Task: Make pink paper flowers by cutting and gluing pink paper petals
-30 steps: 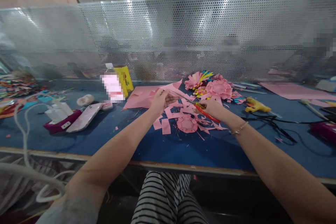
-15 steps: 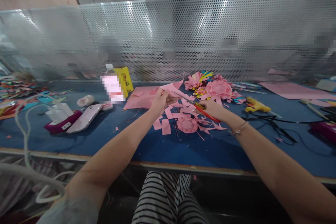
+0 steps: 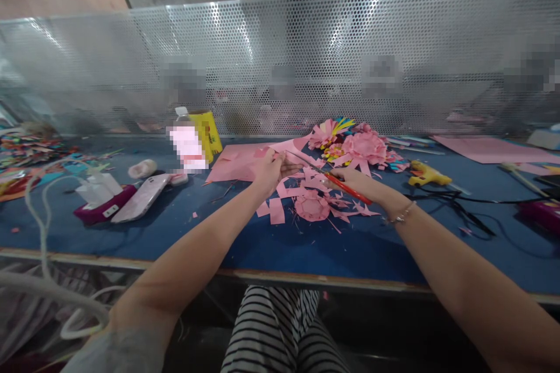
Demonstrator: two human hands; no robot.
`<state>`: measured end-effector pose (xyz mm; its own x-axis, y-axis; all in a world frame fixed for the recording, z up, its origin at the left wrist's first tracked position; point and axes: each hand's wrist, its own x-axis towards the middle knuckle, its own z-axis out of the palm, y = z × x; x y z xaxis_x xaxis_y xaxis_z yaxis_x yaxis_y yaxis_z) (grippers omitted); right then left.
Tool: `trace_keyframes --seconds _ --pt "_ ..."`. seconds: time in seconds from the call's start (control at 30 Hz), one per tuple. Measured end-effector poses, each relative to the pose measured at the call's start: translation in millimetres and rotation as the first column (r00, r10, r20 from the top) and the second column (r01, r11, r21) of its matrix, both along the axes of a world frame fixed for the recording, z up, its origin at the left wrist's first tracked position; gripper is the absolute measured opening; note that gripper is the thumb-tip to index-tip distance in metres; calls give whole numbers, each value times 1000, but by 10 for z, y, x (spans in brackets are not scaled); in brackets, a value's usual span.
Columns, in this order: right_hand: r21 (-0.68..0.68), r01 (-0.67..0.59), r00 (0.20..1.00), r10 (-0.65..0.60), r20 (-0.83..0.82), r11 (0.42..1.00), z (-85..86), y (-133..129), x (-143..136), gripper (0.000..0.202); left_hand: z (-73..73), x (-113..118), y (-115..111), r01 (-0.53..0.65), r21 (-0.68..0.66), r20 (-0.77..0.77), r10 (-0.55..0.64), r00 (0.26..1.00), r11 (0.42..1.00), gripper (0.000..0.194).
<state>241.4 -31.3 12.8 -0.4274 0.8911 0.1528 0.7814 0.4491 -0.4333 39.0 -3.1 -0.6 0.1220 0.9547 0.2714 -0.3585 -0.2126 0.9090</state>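
Note:
My left hand (image 3: 272,170) is closed on a sheet of pink paper (image 3: 294,144) above the middle of the table. My right hand (image 3: 350,179) grips a pair of red-handled scissors (image 3: 347,188), whose blades point left towards my left fingers and the paper. Below my hands lie cut pink paper pieces (image 3: 276,210) and a round pink paper flower piece (image 3: 312,206). Finished-looking pink paper flowers (image 3: 364,147) with yellow and blue strips sit just behind my right hand. The exact spot where blades meet paper is too small to make out.
On the left stand a purple power strip (image 3: 102,205), a phone (image 3: 142,198), a tape roll (image 3: 142,168) and a yellow packet (image 3: 210,135). At right lie a yellow glue gun (image 3: 429,173), its black cable and pink sheets (image 3: 490,150). A perforated metal screen (image 3: 280,41) closes off the back.
The scissors have turned slightly and their handles look closer together. My left hand has shifted a little to the right, and the pink paper's raised corner has moved with it.

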Motion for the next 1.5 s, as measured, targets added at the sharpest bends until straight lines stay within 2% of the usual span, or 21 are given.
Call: trace_keyframes --seconds 0.33,0.6,0.9,1.07,1.5 --pt "55 52 998 -53 19 997 27 -27 -35 47 9 -9 2 -21 -3 15 21 1000 1000 12" --pt "96 27 1000 -28 10 995 -54 47 -41 47 14 -21 -8 -3 20 21 2 1000 1000 14" --pt "-53 -54 997 51 -50 997 -41 -5 -22 47 -3 -16 -6 8 13 -5 -8 1000 1000 14" --pt "-97 -36 996 28 -83 995 -16 -59 -53 47 -26 19 -33 34 24 -49 -33 998 999 11" --pt "29 16 1000 -16 -1 999 -51 8 -89 44 3 18 -41 43 -14 0 -43 999 999 10"
